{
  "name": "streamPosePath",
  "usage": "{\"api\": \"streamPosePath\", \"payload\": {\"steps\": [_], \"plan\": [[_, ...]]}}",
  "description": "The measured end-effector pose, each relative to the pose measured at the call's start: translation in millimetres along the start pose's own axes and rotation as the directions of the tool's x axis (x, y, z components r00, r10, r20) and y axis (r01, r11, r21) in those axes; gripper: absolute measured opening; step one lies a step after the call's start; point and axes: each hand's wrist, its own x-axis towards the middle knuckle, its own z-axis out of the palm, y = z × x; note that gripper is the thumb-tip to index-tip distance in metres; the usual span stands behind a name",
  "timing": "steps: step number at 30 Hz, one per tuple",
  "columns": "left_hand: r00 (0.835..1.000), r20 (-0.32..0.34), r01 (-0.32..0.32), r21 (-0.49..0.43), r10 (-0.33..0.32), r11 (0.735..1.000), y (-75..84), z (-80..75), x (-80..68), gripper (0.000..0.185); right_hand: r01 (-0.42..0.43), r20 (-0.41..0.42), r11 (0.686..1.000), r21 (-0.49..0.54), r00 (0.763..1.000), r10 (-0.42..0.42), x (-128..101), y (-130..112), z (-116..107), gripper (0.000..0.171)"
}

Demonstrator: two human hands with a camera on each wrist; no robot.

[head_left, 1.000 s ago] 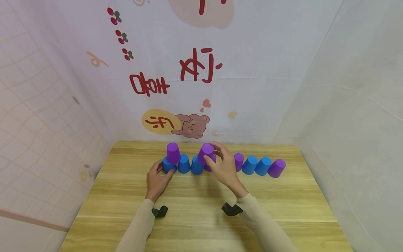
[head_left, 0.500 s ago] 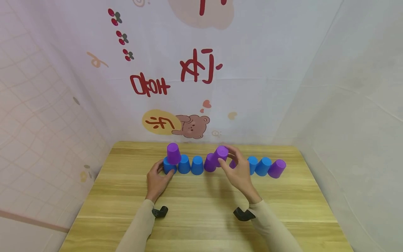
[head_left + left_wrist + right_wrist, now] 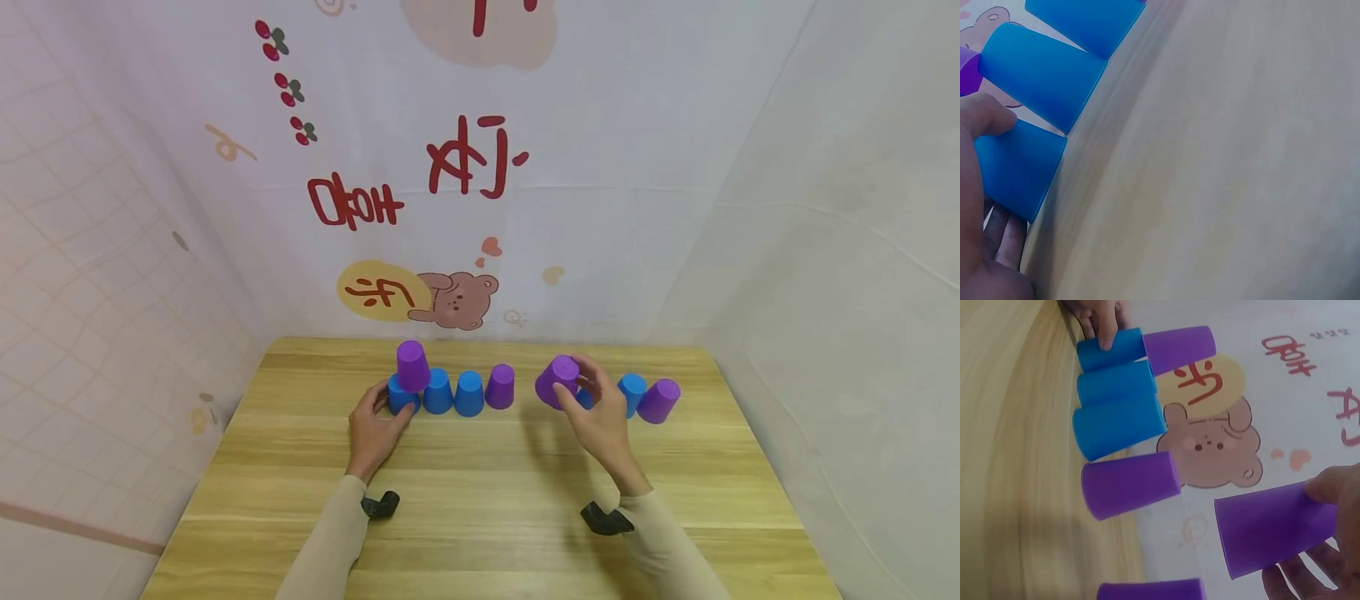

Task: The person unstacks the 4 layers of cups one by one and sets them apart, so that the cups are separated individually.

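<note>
Purple plastic: the right hand (image 3: 600, 417) grasps an upturned purple cup (image 3: 557, 382) lifted off the tabletop (image 3: 480, 517), held by its sides above a gap in the row along the far edge. The left hand (image 3: 378, 425) clasps the leftmost blue cup (image 3: 401, 398), apparently steadying it because another purple cup (image 3: 412, 365) is stacked on top. Two blue cups (image 3: 453, 392) and a standing purple cup (image 3: 500, 386) fill the middle; toward the far right corner a blue cup (image 3: 632, 393) and a tilted purple cup (image 3: 660, 400) crowd that hand.
</note>
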Motion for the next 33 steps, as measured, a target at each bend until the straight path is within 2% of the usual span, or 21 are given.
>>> {"api": "streamPosePath", "payload": {"steps": [10,17,25,33], "plan": [[1.000,-0.009,-0.006,0.006,0.006,1.000,0.3,1.0,0.4,0.066,-0.085,0.000,0.996,0.018,0.996,0.085,-13.8,14.4,-10.2,0.055],[1.000,-0.004,0.001,0.000,-0.001,1.000,1.4,0.3,0.0,0.066,-0.119,-0.010,0.992,-0.034,0.993,0.118,-25.8,28.8,-9.9,0.056],[1.000,0.002,0.008,0.006,-0.008,1.000,0.3,1.4,0.6,0.068,-0.162,-0.012,0.986,-0.048,0.987,0.162,-36.5,46.9,-8.2,0.054],[1.000,-0.006,0.002,0.007,-0.002,1.000,-0.2,1.4,1.2,0.067,-0.203,0.000,0.976,-0.083,0.979,0.204,-40.5,54.5,-6.2,0.055]]}}
